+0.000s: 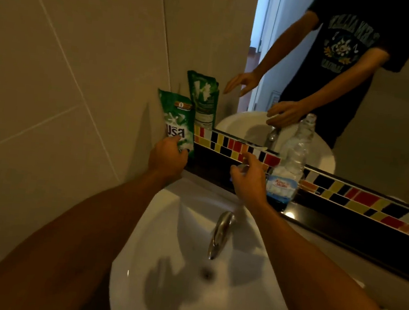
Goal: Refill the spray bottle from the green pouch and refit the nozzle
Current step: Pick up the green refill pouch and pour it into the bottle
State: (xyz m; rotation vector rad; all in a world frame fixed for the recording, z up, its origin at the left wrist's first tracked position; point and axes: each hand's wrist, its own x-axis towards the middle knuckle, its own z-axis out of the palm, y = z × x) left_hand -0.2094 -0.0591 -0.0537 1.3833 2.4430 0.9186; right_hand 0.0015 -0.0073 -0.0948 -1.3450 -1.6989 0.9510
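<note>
A green pouch point(176, 123) with white lettering leans upright against the tiled wall on the dark ledge at the back left. My left hand point(168, 157) reaches up to its lower edge, fingertips touching it; the mirror shows those fingers spread. A clear plastic bottle point(292, 152) with an open neck and a little blue liquid at the bottom stands on the ledge to the right. My right hand point(249, 178) hovers just left of the bottle, fingers curled around a small pale object that looks like the nozzle point(241, 168), mostly hidden.
A white sink point(163, 227) lies below my arms, with a chrome faucet point(222, 231) and drain point(207, 273). A mirror point(395, 126) above a coloured mosaic strip point(347, 195) reflects the pouch, hands and a person's torso. A tiled wall point(65, 86) closes the left side.
</note>
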